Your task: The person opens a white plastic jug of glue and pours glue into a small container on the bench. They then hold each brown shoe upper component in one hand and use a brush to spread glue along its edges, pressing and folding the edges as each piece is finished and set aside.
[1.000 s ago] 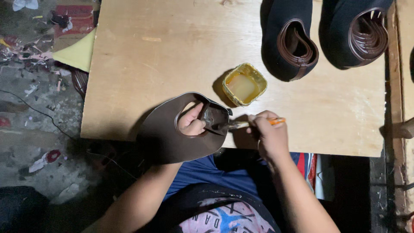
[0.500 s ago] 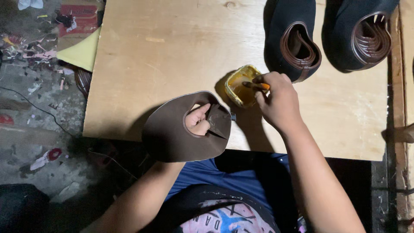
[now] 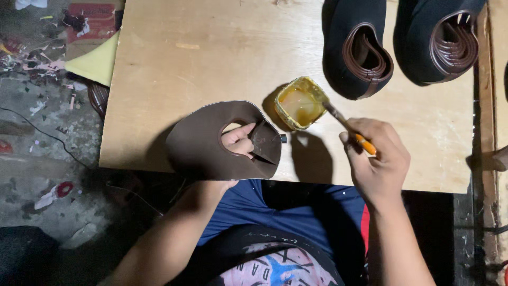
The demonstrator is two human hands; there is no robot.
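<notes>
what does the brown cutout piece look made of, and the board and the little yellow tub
Brown cutout piece: likely leather or a synthetic like it, matte, thin and flexible, with clean-cut edges. Board: unfinished plywood by its pale grain and knots. Yellow tub: probably plastic, glossy and glue-smeared, holding amber liquid.

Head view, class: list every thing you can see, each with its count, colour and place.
Wooden board: one, pale tan, work surface.
Leather piece: one, brown, board's near edge, cut-out in the middle.
Glue pot: one, yellow, mid-board.
Brush: one, orange handle, tip at the pot.
Shoe uppers: two, dark with brown lining, far right.
Yellow sheet: one, left of board.
Left hand: fingers through the cut-out.
Right hand: grip on the brush.
</notes>
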